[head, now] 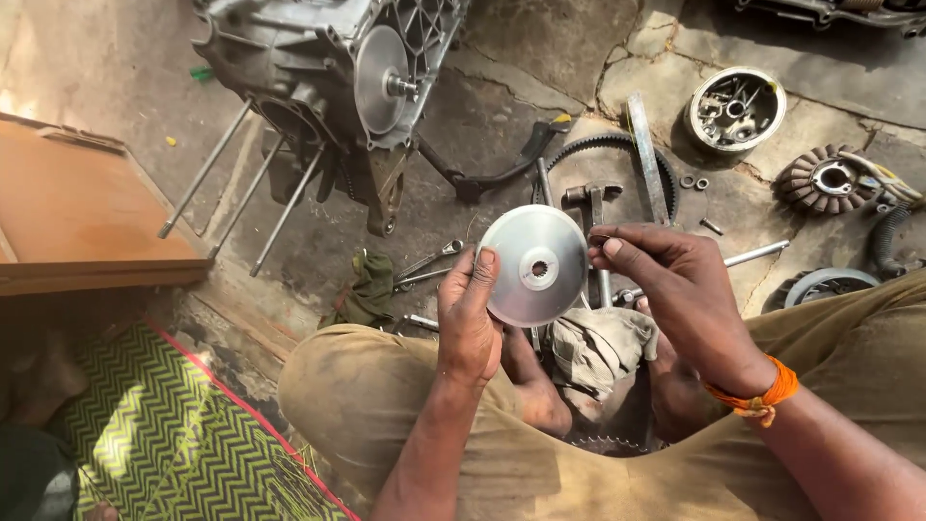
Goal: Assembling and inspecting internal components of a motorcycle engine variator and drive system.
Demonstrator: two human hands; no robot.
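disc (533,266): round, shiny grey metal, toothed centre hole | left hand (470,318): gripped disc's left rim, fingers curled | right hand (675,289): fingertips pinched together beside disc's right edge, contact unclear

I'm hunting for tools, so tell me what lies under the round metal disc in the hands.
Beneath the metal disc, held by the left hand and right hand, a hammer, spanners and a grey rag show around its edges. Whatever sits directly behind the disc is covered.
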